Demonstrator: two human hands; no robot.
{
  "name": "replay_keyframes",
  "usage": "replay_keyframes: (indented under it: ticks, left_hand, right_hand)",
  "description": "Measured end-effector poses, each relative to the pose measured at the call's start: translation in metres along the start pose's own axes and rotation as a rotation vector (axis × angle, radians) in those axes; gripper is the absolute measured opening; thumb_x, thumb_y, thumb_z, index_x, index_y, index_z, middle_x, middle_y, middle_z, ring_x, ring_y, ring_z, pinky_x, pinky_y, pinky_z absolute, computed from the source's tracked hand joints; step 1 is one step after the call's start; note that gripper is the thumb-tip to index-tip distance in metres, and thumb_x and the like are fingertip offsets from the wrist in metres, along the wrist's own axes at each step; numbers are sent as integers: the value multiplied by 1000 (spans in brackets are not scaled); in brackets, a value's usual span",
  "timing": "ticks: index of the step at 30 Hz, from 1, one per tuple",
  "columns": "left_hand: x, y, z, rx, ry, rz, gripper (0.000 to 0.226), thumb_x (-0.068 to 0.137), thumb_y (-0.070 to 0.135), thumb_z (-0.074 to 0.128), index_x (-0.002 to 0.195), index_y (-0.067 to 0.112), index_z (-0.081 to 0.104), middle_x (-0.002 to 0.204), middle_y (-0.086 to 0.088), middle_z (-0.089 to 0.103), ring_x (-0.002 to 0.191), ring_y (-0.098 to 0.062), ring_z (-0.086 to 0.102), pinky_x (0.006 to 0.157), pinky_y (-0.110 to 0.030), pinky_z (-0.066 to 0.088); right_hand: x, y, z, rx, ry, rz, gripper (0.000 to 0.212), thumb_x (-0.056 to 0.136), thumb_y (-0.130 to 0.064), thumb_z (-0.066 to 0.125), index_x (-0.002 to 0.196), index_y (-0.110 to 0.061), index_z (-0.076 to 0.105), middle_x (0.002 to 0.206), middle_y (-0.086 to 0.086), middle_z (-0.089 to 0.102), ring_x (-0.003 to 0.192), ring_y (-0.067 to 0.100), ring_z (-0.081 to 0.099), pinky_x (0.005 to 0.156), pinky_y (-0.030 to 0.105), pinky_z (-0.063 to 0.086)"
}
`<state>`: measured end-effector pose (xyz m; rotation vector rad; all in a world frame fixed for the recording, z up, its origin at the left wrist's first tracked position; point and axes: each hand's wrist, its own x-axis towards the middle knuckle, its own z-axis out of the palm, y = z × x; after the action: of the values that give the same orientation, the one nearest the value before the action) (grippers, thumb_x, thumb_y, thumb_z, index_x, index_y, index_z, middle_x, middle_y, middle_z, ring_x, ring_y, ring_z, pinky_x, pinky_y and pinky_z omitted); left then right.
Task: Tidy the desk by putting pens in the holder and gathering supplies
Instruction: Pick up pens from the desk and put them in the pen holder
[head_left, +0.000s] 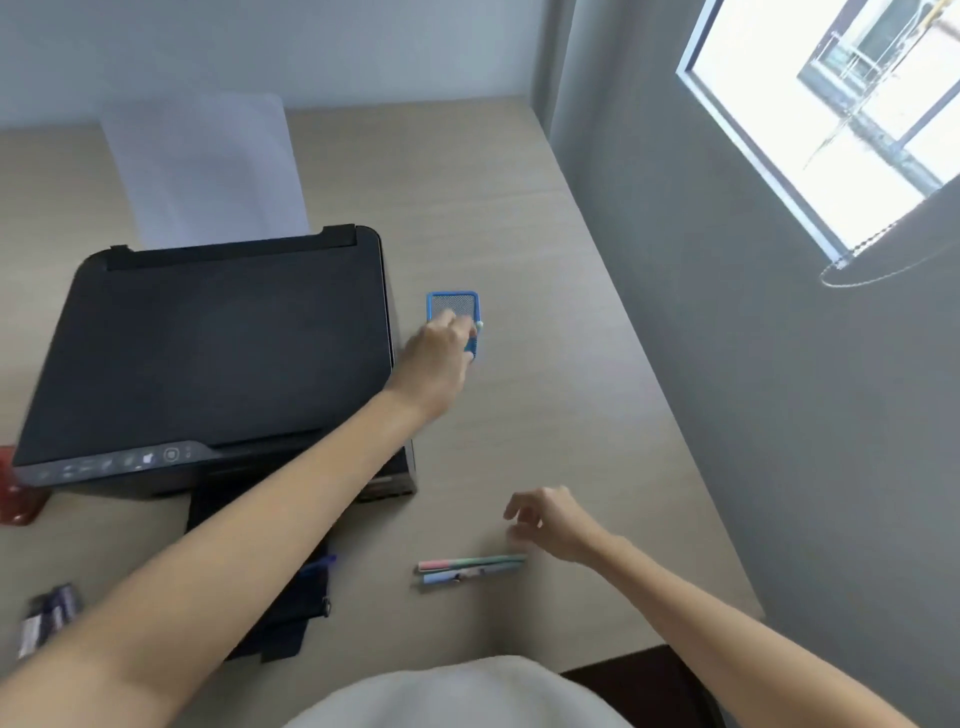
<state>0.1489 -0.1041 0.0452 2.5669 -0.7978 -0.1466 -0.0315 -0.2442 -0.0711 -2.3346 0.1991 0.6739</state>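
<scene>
A blue mesh pen holder (453, 304) stands on the desk just right of the printer. My left hand (434, 361) reaches over its near edge, fingers closed on a pen (475, 340) whose pale tip pokes out at the holder's rim. Nearer to me, two pastel pens (470, 569) lie side by side on the desk, one pink and green, one blue. My right hand (550, 519) hovers just above their right ends with fingers curled apart, holding nothing. A blue pen (318, 565) lies partly hidden under my left forearm.
A black printer (218, 353) with paper (208, 166) in its rear tray fills the desk's left. Its black output tray (283, 613) juts toward me. A red object (15, 493) and dark small packs (49, 618) lie at the left. A grey wall (753, 364) borders the desk's right edge.
</scene>
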Motion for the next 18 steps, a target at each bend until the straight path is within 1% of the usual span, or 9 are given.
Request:
replay_keyframes:
  ticks: [1, 3, 5, 7, 8, 10, 13, 15, 18]
  left_hand:
    - [-28, 3, 3, -62, -47, 66, 11, 89, 8, 59, 98, 4, 63, 100, -15, 63, 91, -31, 62, 78, -41, 51]
    - [-87, 6, 18, -98, -271, 131, 6, 87, 10, 60, 87, 7, 64, 90, -13, 66, 85, -29, 63, 76, -35, 49]
    - [-133, -4, 43, -58, -470, 93, 6, 86, 12, 60, 87, 9, 65, 92, -10, 68, 86, -26, 63, 75, -30, 47]
    - [-165, -19, 69, 17, -562, 7, 10, 87, 19, 59, 94, 13, 64, 99, -8, 65, 92, -28, 63, 77, -33, 48]
    - [-176, -26, 80, 59, -582, -27, 14, 88, 23, 59, 98, 15, 62, 102, -7, 62, 95, -30, 62, 78, -35, 49]
    - [-188, -34, 96, 147, -594, -40, 20, 89, 27, 58, 105, 15, 58, 108, -7, 58, 98, -32, 62, 80, -39, 50]
    - [-192, -37, 105, 225, -583, -38, 24, 90, 25, 59, 109, 12, 55, 113, -10, 56, 103, -33, 61, 83, -42, 50]
    - [-190, -36, 107, 281, -580, -49, 25, 93, 25, 55, 113, 10, 54, 117, -10, 56, 109, -31, 59, 86, -42, 49]
    - [-186, -35, 109, 399, -620, -20, 29, 96, 25, 50, 121, 9, 53, 123, -10, 57, 116, -29, 56, 88, -42, 49]
  right_hand:
    - [-4, 3, 11, -15, -11, -6, 21, 77, -24, 70, 97, -15, 70, 87, 8, 71, 76, 21, 64, 69, 22, 43]
    - [-10, 5, 29, -56, -3, -34, 22, 76, -23, 69, 96, -15, 70, 84, 5, 63, 83, 26, 64, 72, 24, 43]
    - [-11, 6, 39, -97, 9, -78, 19, 76, -23, 66, 94, -16, 68, 88, 8, 61, 88, 30, 61, 76, 29, 46]
    - [-11, 5, 43, -126, 39, -101, 18, 80, -24, 63, 95, -16, 67, 96, 13, 61, 93, 33, 58, 80, 37, 50]
    - [-11, 5, 44, -139, 57, -108, 17, 81, -24, 61, 95, -16, 67, 98, 13, 61, 95, 33, 58, 81, 38, 50]
    - [-11, 5, 44, -180, 88, -111, 18, 84, -25, 60, 96, -15, 66, 100, 14, 60, 97, 33, 57, 79, 38, 49]
    - [-11, 2, 43, -233, 102, -117, 18, 85, -24, 57, 96, -12, 66, 101, 14, 60, 95, 34, 57, 76, 38, 48]
    - [-11, 0, 44, -249, 103, -115, 18, 87, -21, 54, 92, -9, 66, 100, 16, 61, 94, 35, 58, 75, 38, 47]
    - [-8, 2, 43, -301, 106, -115, 19, 90, -21, 50, 92, -6, 63, 101, 17, 60, 97, 35, 57, 75, 40, 48]
